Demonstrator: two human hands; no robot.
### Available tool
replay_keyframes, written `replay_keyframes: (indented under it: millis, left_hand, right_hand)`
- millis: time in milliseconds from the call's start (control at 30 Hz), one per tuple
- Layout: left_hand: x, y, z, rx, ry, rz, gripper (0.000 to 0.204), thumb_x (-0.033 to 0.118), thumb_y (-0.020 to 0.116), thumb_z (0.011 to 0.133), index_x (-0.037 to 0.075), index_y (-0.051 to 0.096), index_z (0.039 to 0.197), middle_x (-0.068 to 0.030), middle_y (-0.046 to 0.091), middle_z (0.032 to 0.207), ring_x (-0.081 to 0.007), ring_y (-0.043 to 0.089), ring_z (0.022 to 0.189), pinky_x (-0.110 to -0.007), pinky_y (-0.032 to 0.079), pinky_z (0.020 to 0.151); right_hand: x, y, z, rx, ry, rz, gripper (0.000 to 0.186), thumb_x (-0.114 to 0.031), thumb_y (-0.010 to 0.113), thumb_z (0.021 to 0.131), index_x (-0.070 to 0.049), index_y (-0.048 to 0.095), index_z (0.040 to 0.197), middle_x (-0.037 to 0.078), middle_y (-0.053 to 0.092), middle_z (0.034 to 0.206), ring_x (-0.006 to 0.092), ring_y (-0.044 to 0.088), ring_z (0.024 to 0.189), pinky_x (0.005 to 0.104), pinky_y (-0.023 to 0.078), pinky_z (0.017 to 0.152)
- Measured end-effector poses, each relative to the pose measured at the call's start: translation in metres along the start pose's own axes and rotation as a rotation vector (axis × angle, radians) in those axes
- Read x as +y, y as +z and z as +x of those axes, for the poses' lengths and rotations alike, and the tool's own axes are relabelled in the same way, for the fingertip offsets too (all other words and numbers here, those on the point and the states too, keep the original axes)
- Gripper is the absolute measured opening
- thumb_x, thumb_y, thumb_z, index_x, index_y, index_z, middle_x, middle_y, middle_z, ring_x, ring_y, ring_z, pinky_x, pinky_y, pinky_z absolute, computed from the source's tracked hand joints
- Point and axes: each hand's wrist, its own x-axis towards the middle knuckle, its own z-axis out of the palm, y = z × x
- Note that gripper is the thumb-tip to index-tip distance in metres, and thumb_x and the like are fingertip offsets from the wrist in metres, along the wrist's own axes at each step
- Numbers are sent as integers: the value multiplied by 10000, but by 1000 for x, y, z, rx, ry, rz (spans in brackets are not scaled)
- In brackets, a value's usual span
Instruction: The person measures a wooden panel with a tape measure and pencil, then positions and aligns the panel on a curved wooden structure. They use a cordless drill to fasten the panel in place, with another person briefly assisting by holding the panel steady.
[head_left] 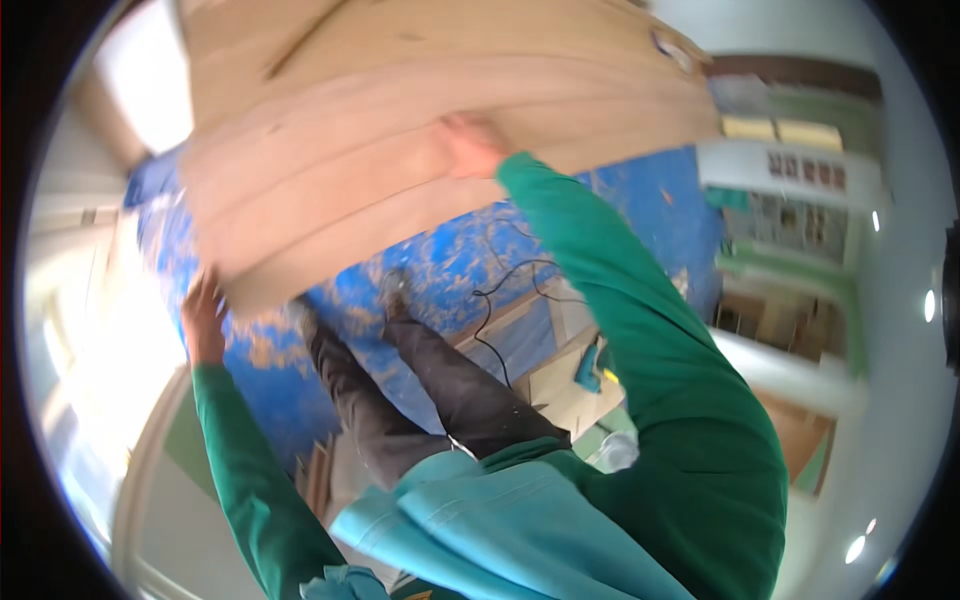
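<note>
A large wooden board with light brown grain and long dark lines lies across the upper part of the view. At its near left corner is my left hand, its fingers bent against the edge and closed on it. My right hand is over the near middle part of the board, close to one of the long lines. Motion smears its fingers, so whether it touches the wood or holds anything cannot be made out.
Blue sheeting strewn with wood shavings covers the floor under my feet. A black cable loops there. Near my right side a teal power tool lies on a pale panel. Shelving stands at the right.
</note>
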Motion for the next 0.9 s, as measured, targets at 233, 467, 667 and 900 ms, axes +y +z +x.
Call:
replay_keyframes:
  millis: [233,467,667,900]
  left_hand:
    - [-22,6,30,95,19,200,726,475,676,1040,-29,510,1536,-163,657,1395,-268,644,1257,-394,529,1018]
    - [-16,-13,26,125,1,128,750,494,680,1036,-10,490,1559,-160,588,1498,-290,575,1349,-395,477,1090]
    - [-18,-23,25,148,14,153,794,525,678,1029,0,459,1583,-165,528,1550,-305,530,1397,-405,459,1121]
    - [-32,-4,33,109,7,130,776,509,677,1033,-9,472,1573,-143,524,1572,-300,539,1377,-402,464,1112]
  right_hand:
    - [-18,-40,-52,72,106,-11,972,-279,883,682,-49,468,1530,184,551,1454,343,493,1407,461,411,1139]
    - [-16,-51,-47,171,2,8,917,-298,899,676,-9,528,1463,161,599,1378,335,532,1332,470,419,1108]
    - [-22,-56,-35,66,-70,-27,925,-297,897,673,14,526,1461,165,598,1367,317,537,1317,428,420,1091]
    - [-3,4,-47,325,-2,-95,808,-317,878,737,13,561,1404,202,635,1308,341,580,1268,482,456,1050]
